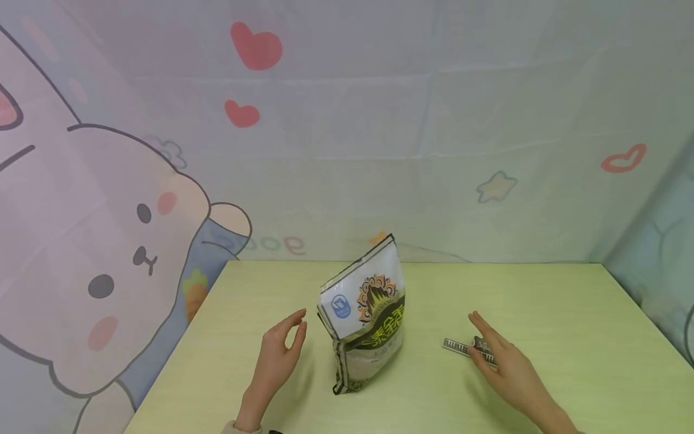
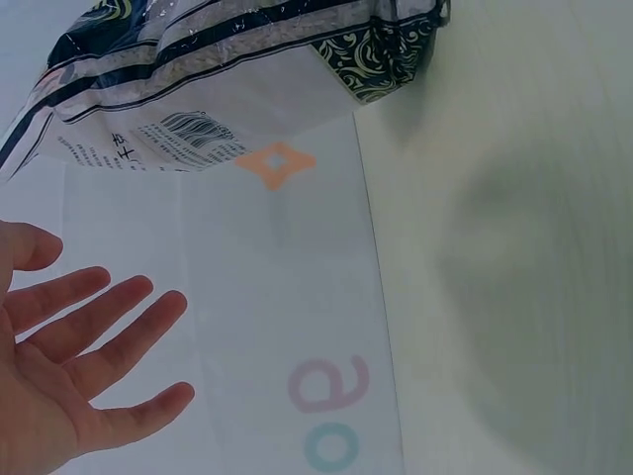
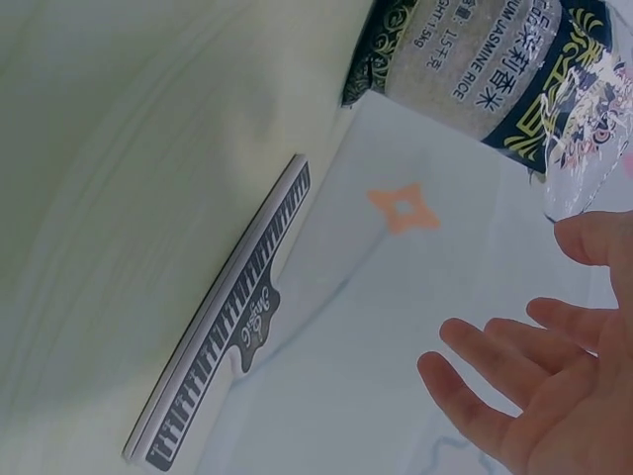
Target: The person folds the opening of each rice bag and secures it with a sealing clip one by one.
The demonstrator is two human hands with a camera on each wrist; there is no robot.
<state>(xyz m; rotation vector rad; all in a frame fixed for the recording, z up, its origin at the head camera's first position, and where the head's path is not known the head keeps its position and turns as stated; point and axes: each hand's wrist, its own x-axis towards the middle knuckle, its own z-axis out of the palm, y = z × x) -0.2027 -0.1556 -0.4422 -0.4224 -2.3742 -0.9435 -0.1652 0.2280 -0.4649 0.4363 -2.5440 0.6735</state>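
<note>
Head view: a bag of rice (image 1: 368, 319) stands on the pale yellow-green desk (image 1: 461, 289) between two bare hands, its top edge slanting up toward the right side. The left hand (image 1: 273, 355) is just beside the bag with a gap between them, and the left wrist view shows its fingers (image 2: 124, 322) loosely extended and spread, the palm free. The right hand (image 1: 512, 371) is likewise relaxed, fingers apart and slightly bent, gripping nothing; it is well apart from the bag and partly covers a piano-key clip (image 1: 455, 345) in the head view. In the right wrist view that clip lies on the desk, clear of the fingers, with a dark tab (image 3: 255, 322) carrying cursive lettering. The bag has a white upper part, a dark band with yellow characters, and the words "JASMINE RICE"; a barcode (image 2: 203, 131) shows on the face toward the left wrist camera. Behind the desk hangs a pale backdrop (image 1: 352, 132) printed with a rabbit (image 1: 125, 241), pink hearts (image 1: 257, 48) and a star (image 1: 496, 187).
</note>
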